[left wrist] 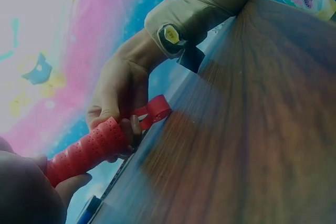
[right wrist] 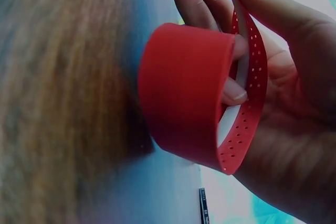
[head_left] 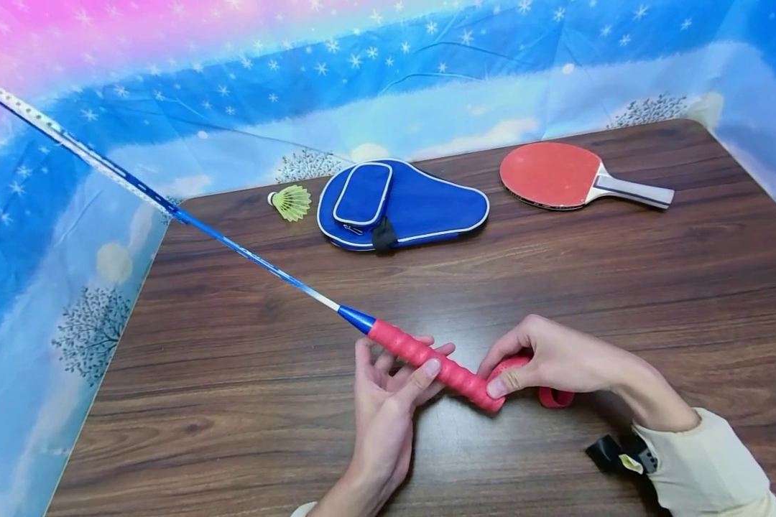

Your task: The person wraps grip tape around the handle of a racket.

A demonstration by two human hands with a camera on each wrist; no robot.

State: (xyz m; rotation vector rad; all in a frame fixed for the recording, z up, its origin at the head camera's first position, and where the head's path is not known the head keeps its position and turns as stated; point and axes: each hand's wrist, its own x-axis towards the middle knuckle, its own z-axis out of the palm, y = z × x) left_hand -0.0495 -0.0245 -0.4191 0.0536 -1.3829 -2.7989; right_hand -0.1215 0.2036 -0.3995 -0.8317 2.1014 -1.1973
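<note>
A blue and white badminton racket (head_left: 259,262) slants up to the left above the table, its handle wound in red overgrip tape (head_left: 414,350). My left hand (head_left: 383,409) holds the handle, thumb on top and fingers beneath it. At the butt end, my right hand (head_left: 552,355) pinches the red tape with thumb and index finger. From that hand a loose length of tape curls in a loop (head_left: 556,397). In the right wrist view the perforated tape loop (right wrist: 184,87) hangs beside the fingers. The left wrist view shows the wrapped handle (left wrist: 86,150) between both hands.
On the wooden table (head_left: 220,409), toward the back, lie a yellow-green shuttlecock (head_left: 292,202), a blue paddle case (head_left: 427,201) and a red table tennis paddle (head_left: 550,174). A printed cloth (head_left: 336,64) hangs behind. A black strap device (head_left: 614,456) sits on my right sleeve.
</note>
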